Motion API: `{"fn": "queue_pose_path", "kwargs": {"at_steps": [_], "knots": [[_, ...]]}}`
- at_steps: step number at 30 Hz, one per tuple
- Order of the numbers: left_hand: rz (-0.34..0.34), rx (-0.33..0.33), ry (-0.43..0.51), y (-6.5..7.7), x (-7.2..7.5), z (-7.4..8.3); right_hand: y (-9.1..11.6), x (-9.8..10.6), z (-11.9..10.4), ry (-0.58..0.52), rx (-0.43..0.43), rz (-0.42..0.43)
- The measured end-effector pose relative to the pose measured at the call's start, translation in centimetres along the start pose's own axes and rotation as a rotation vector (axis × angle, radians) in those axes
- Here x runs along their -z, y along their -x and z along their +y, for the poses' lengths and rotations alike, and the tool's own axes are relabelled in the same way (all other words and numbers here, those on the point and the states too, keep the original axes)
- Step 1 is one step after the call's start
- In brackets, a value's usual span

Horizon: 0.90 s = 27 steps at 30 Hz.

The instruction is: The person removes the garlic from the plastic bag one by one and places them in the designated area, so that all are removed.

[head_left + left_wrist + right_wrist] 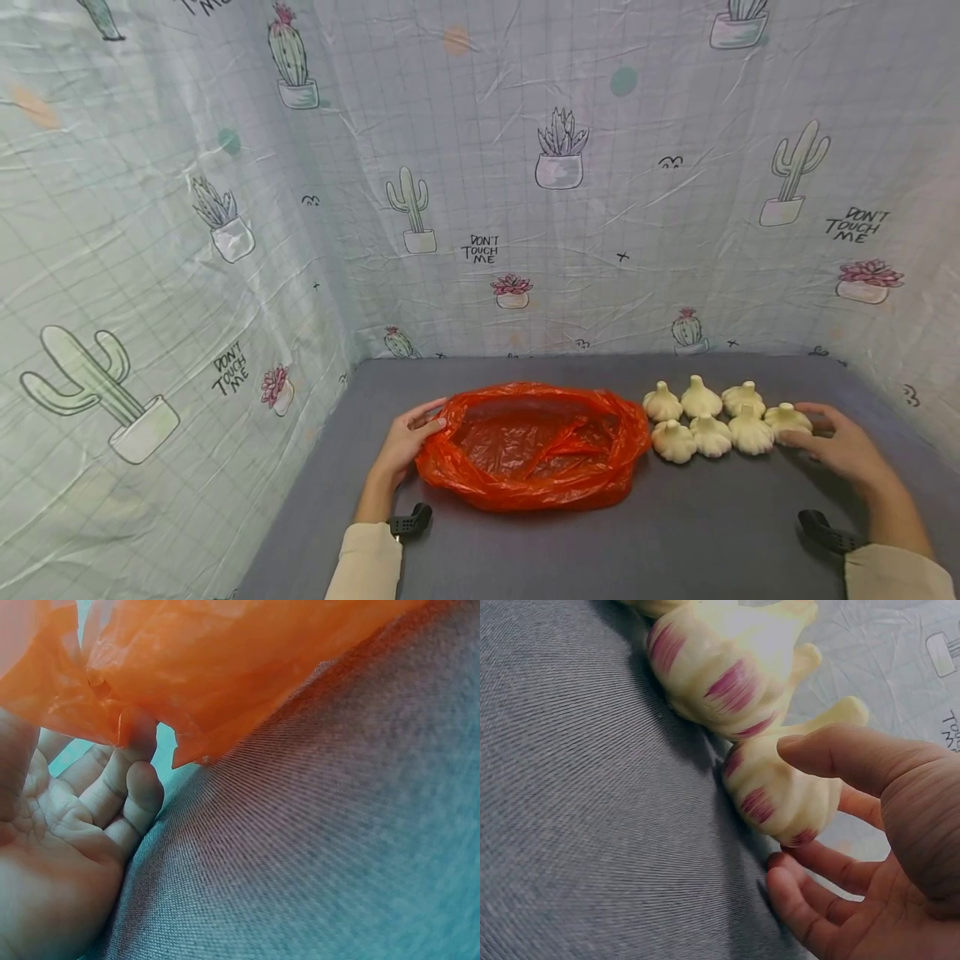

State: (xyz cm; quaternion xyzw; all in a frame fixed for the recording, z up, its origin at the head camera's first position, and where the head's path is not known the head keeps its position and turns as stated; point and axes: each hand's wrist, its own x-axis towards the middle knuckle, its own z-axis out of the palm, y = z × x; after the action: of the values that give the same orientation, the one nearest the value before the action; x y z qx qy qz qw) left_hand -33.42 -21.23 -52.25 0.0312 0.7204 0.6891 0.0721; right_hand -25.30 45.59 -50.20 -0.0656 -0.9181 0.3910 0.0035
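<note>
An orange-red plastic bag (pixel 525 492) lies on the table with its mouth spread wide and facing up. My left hand (pixel 405 437) pinches the bag's left rim between thumb and fingers; the left wrist view shows the thin plastic (pixel 210 667) over the fingertips. To the bag's right sit several whitish garlic bulbs (pixel 711 436) in two rows. My right hand (pixel 843 442) grips the rightmost garlic bulb (pixel 787 418), thumb on its near side and fingers behind it. Purple streaks mark this bulb (pixel 780 787) in the right wrist view, where it rests against its neighbour (pixel 720 675).
A grey cloth-covered table (pixel 675 533) carries everything. Behind it and at both sides hangs a pale curtain (pixel 600 225) printed with potted cacti. The garlic row's left end sits right at the bag's right edge.
</note>
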Motion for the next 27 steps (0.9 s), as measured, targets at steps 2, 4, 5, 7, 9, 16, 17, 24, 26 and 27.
{"fn": "queue_pose_path", "kwargs": {"at_steps": [2, 4, 5, 7, 9, 16, 17, 24, 26, 27], "knots": [[-0.002, 0.001, 0.007, -0.1, 0.0, 0.0, 0.0, 0.3, -0.2, 0.015, -0.001, -0.018], [-0.002, 0.002, 0.004, -0.1, 0.1, 0.0, 0.1, 0.6, -0.5, 0.034, -0.002, -0.034], [-0.002, 0.002, 0.001, -0.1, 0.1, 0.0, 0.1, 0.7, -0.6, 0.042, -0.004, -0.041], [-0.004, 0.005, -0.004, -0.1, 0.2, 0.0, 0.2, 1.0, -1.0, 0.057, -0.002, -0.037], [-0.009, 0.004, -0.023, -0.1, 0.3, 0.0, 0.4, 1.3, -1.5, 0.073, 0.015, -0.024], [-0.002, -0.025, -0.152, 0.2, 1.3, 0.6, 1.2, 2.1, -5.2, 0.061, 0.101, 0.084], [-0.003, -0.028, -0.169, 0.2, 1.4, 0.8, 1.4, 2.1, -5.8, 0.051, 0.117, 0.100], [0.047, -0.113, -0.369, 0.8, 1.1, 2.7, 2.4, 1.9, -10.1, 0.031, 0.238, 0.164], [0.080, -0.145, -0.461, 1.0, 0.7, 3.7, 2.5, 1.6, -11.2, 0.018, 0.273, 0.166], [0.097, -0.162, -0.509, 1.2, 0.4, 4.2, 2.6, 1.4, -11.8, 0.012, 0.288, 0.163]]}}
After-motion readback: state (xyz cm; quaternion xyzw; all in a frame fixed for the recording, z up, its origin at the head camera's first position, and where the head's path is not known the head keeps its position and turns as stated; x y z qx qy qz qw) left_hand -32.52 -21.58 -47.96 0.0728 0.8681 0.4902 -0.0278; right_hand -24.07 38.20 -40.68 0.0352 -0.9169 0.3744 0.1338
